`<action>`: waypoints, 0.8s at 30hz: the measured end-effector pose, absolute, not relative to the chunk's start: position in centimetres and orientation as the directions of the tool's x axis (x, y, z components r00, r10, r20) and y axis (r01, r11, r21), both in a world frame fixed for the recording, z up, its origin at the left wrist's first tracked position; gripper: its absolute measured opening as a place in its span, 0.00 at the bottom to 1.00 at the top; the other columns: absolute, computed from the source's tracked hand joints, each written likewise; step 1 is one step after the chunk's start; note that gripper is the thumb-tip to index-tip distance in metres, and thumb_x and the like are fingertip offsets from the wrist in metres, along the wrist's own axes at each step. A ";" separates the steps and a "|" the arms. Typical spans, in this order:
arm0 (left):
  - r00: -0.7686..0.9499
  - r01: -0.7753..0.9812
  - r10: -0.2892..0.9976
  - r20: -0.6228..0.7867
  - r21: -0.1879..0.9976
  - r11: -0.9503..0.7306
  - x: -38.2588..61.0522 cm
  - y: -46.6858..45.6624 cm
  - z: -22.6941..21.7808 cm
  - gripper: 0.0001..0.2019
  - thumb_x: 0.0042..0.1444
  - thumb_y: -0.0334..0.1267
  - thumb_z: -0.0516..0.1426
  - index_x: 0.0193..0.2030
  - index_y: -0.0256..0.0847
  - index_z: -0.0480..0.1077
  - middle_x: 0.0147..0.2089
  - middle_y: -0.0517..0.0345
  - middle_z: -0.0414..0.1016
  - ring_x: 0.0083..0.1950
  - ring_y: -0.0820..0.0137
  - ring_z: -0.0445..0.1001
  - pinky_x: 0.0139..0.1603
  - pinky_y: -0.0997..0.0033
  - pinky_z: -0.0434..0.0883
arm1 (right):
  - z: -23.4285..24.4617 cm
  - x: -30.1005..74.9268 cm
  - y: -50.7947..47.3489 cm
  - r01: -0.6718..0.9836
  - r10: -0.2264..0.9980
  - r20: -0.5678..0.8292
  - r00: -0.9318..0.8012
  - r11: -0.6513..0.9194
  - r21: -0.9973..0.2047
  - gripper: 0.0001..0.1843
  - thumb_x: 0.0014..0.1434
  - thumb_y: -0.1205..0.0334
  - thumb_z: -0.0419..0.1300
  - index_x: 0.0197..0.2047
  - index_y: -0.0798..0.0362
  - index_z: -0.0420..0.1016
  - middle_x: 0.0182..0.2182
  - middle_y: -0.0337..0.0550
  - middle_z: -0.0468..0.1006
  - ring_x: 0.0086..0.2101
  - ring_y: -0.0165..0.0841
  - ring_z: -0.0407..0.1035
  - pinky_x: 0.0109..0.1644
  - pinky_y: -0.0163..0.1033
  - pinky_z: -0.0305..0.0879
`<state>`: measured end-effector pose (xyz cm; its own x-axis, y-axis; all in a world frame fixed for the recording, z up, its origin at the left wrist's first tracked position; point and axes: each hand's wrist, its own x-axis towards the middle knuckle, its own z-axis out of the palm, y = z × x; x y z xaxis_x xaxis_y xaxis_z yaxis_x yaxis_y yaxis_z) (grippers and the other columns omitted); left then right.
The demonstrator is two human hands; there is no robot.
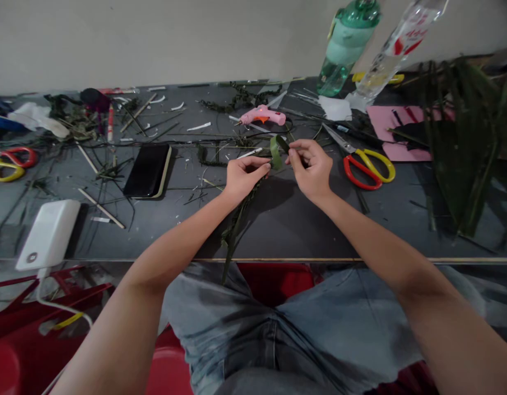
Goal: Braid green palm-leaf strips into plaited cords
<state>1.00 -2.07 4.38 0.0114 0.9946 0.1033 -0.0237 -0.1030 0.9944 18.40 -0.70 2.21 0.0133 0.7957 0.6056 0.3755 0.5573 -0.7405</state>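
A green leaf strip (275, 152) curves into a loop between my two hands, above the middle of the dark table. My left hand (245, 176) is closed in a pinch at the loop's left side, and a woven length of leaf (240, 219) trails below it past the table's front edge. My right hand (312, 169) pinches the other end of the strip between thumb and finger. Just behind the hands lies a pink glue gun (262, 115). Scissors with red and yellow handles (368, 166) rest right of my right hand.
A black phone (148, 171) and a white power bank (50, 233) lie to the left. At the back right stand a green bottle (347, 46) and a clear bottle (395, 52). Broad leaves (459, 148) overlap pink card (405, 153). Leaf scraps and sticks litter the table.
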 end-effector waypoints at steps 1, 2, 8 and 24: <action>-0.011 -0.020 0.995 0.104 0.994 -0.104 1.0 -2.1 4.3 0.01 0.50 0.31 0.65 0.30 0.39 0.80 0.23 0.61 0.77 0.25 0.77 0.73 0.30 0.75 0.70 | 2.2 18.4 -0.7 0.383 0.798 0.603 0.009 0.554 -0.739 0.22 0.67 0.41 0.55 0.47 0.51 0.75 0.29 0.42 0.81 0.28 0.33 0.77 0.34 0.40 0.76; -0.028 -0.022 0.995 0.101 0.995 -0.102 1.1 -2.1 4.2 0.01 0.50 0.31 0.65 0.30 0.39 0.80 0.23 0.61 0.77 0.25 0.77 0.73 0.30 0.75 0.70 | 2.2 18.4 -0.7 0.384 0.800 0.599 -0.003 0.554 -0.738 0.22 0.66 0.41 0.55 0.48 0.51 0.76 0.30 0.43 0.82 0.29 0.34 0.78 0.35 0.40 0.77; -0.080 -0.068 0.992 0.093 0.993 -0.099 1.3 -2.3 4.2 0.03 0.51 0.29 0.65 0.29 0.39 0.79 0.22 0.62 0.76 0.24 0.78 0.71 0.30 0.76 0.68 | 2.1 18.1 -1.3 0.281 0.817 0.574 -0.044 0.562 -0.778 0.22 0.63 0.42 0.60 0.46 0.52 0.81 0.35 0.46 0.85 0.34 0.37 0.81 0.39 0.43 0.80; -0.087 -0.133 0.986 0.144 0.979 -0.155 1.3 -1.5 2.6 0.03 0.47 0.35 0.68 0.27 0.39 0.79 0.24 0.62 0.78 0.25 0.77 0.72 0.29 0.76 0.69 | 2.5 18.5 -1.1 0.435 0.675 0.704 -0.222 0.715 -0.548 0.13 0.66 0.56 0.58 0.42 0.52 0.82 0.38 0.47 0.86 0.38 0.36 0.81 0.44 0.41 0.77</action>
<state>1.26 -1.46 2.64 -0.0872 0.9857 0.1442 -0.1326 -0.1549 0.9790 18.48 -1.11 2.53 -0.2225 0.6748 0.7036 0.4354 0.7145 -0.5476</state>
